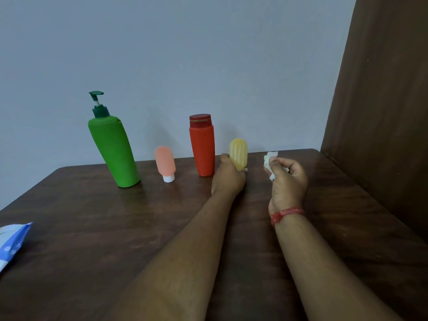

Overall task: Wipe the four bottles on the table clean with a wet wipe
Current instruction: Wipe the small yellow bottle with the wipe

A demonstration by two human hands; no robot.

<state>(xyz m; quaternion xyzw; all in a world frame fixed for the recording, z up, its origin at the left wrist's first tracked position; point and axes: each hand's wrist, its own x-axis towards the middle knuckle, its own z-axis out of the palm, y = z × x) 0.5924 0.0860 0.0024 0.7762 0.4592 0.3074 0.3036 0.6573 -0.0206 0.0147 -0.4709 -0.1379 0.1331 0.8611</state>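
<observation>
Four bottles stand in a row near the far edge of the dark wooden table (97,228). From left to right they are a tall green pump bottle (113,151), a small pink bottle (165,163) standing on its white cap, a red bottle (203,149) with a dark red cap, and a small yellow bottle (238,152). My left hand (228,177) grips the yellow bottle at its lower end, which hides the cap. Just to its right, my right hand (288,179) holds a crumpled white wet wipe (269,161), apart from the bottle.
A blue and white wipe packet (11,244) lies at the table's left edge. A grey wall rises behind the bottles. A brown wooden panel (382,100) stands along the right side of the table.
</observation>
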